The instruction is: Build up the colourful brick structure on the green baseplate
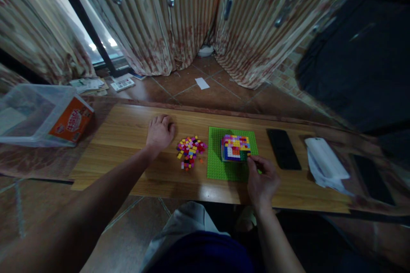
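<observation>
On the wooden table a green studded baseplate (pixel 218 172) carries a block of multicoloured toy bricks (pixel 235 143), stacked several layers high. My right hand (pixel 263 179) is at the near right corner of this block. Its thumb and forefinger are pinched on a small yellowish toy brick (pixel 249 154), touching or very close to the block; the fingers partly cover it. To the left of the baseplate lies a heap of loose toy bricks (pixel 191 148) in mixed colours. My left hand (pixel 160 131) rests palm down on the table beyond the heap, fingers loosely bent, thumb apart, holding nothing.
A black phone (pixel 283 148) lies right of the baseplate, then a white case or box (pixel 326 158) on plastic wrapping and another dark slab (pixel 374 179). A clear plastic bin (pixel 35 132) with an orange label stands at the left. Curtains (pixel 188 21) hang behind.
</observation>
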{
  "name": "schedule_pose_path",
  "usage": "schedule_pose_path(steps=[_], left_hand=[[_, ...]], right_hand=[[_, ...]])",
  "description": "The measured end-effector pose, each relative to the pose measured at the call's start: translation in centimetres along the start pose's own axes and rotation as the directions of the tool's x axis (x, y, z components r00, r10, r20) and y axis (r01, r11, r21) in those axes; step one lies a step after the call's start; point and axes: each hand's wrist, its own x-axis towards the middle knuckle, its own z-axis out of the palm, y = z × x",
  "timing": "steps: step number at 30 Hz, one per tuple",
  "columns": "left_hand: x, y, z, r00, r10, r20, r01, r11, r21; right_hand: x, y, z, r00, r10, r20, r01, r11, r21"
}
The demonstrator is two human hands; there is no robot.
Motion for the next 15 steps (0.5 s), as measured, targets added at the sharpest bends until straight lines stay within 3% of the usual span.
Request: schedule_pose_path(steps=[9,15], left_hand=[[-0.1,0.1,0.0,1.000,-0.002,0.003,0.002,1.000,0.022],[0.0,-0.1,0.1,1.000,0.001,0.002,-0.001,1.000,0.021]], right_hand=[[0.2,0.9,0.1,0.996,0.073,0.046,-0.079,0.987,0.137],[0.3,-0.2,0.0,0.988,0.143,0.049,-0.151,0.959,0.241]])
